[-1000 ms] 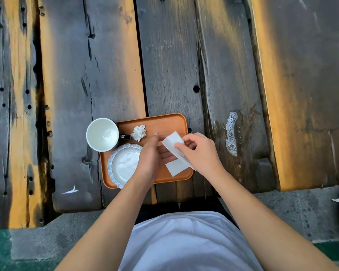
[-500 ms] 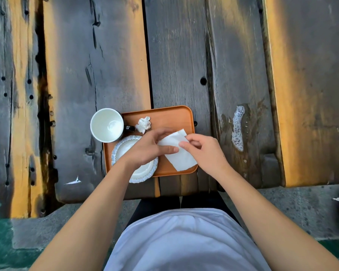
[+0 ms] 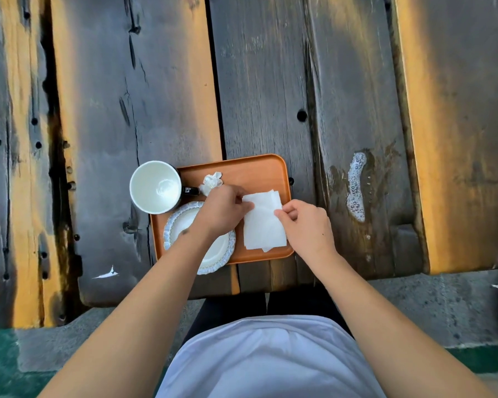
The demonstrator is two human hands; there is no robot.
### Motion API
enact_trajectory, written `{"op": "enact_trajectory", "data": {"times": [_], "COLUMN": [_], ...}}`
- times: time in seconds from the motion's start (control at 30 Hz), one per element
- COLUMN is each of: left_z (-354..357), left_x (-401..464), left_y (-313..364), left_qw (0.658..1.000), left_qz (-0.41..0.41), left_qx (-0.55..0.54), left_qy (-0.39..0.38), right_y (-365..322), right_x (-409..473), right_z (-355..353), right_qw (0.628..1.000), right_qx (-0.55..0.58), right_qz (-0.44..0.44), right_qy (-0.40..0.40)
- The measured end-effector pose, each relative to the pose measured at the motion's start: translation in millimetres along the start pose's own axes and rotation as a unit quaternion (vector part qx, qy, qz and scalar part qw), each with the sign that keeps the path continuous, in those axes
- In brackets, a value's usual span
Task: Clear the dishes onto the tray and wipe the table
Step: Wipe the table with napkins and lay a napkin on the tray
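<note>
Left hand (image 3: 223,209) pinching the left edge of the napkin (image 3: 263,225), right hand (image 3: 304,225) pinching its right edge, fingers curled on the paper. Napkin lying flat on the right half of the tray (image 3: 250,170), apparently more than one ply, a corner poking out at the near edge. Plate (image 3: 181,225) on the near left of the tray, partly under the left wrist and overhanging the near rim. Cup (image 3: 156,186) at the far left corner, empty, leaning out over the tray's edge. Crumpled paper (image 3: 212,180) just right of the cup. Dishes cleared, by the look of it; wiping not yet done. Foamy spill (image 3: 355,191) on the desk (image 3: 270,81), right of the tray and well apart from it.

Best now to peel one sheet free or fold the lot into a firm pad, lifting gently to avoid tearing. Then carry right, press flat over the foam, draw toward the near edge along the grain, since rough planks and cracks likely to snag thin paper.
</note>
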State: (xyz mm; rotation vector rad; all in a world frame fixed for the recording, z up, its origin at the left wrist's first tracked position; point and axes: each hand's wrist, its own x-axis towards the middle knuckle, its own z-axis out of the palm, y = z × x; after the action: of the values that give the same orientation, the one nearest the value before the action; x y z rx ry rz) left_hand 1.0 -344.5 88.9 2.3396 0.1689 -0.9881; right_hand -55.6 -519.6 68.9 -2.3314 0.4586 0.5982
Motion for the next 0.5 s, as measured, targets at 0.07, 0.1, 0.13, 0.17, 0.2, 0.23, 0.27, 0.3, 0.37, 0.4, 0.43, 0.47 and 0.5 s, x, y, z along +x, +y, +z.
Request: {"op": "enact_trajectory", "data": {"times": [0.07,0.1,0.13,0.17,0.2,0.23,0.27,0.3,0.37,0.4,0.43,0.47,0.5], "left_z": [2,4,6,9,12,16,19,21,25,26,26,26,26], "left_x": [7,11,13,15,15,15,15,15,14,14,14,15,16], "left_y": [1,1,1,0,-1,-1,-2,-2,-3,-3,-4,-5,-5], "left_qw": [0.998,0.997,0.995,0.992,0.989,0.986,0.982,0.980,0.976,0.975,0.973,0.973,0.973], "left_qz": [0.015,0.019,0.021,0.020,0.018,0.017,0.017,0.017,0.021,0.023,0.027,0.032,0.038], "left_qx": [0.056,0.079,0.101,0.124,0.148,0.168,0.186,0.199,0.215,0.221,0.225,0.226,0.225], "left_qy": [0.005,0.007,0.010,0.012,0.011,0.009,0.008,0.010,0.021,0.028,0.034,0.037,0.039], "right_y": [-1,-2,-2,-2,-2,-1,0,1,1,0,-1,-2,-4], "right_x": [1,2,2,2,2,3,3,2,-1,-4,-6,-8,-9], "right_z": [4,5,6,7,7,8,8,9,11,13,14,14,15], "right_qw": [0.999,0.998,0.996,0.993,0.989,0.986,0.984,0.982,0.977,0.976,0.975,0.976,0.977], "right_qx": [-0.039,-0.060,-0.084,-0.108,-0.131,-0.148,-0.159,-0.167,-0.181,-0.185,-0.188,-0.191,-0.194], "right_qz": [-0.012,-0.019,-0.027,-0.037,-0.048,-0.057,-0.064,-0.074,-0.101,-0.110,-0.111,-0.102,-0.089], "right_qy": [0.018,0.025,0.031,0.036,0.041,0.046,0.049,0.050,0.046,0.039,0.031,0.026,0.023]}}
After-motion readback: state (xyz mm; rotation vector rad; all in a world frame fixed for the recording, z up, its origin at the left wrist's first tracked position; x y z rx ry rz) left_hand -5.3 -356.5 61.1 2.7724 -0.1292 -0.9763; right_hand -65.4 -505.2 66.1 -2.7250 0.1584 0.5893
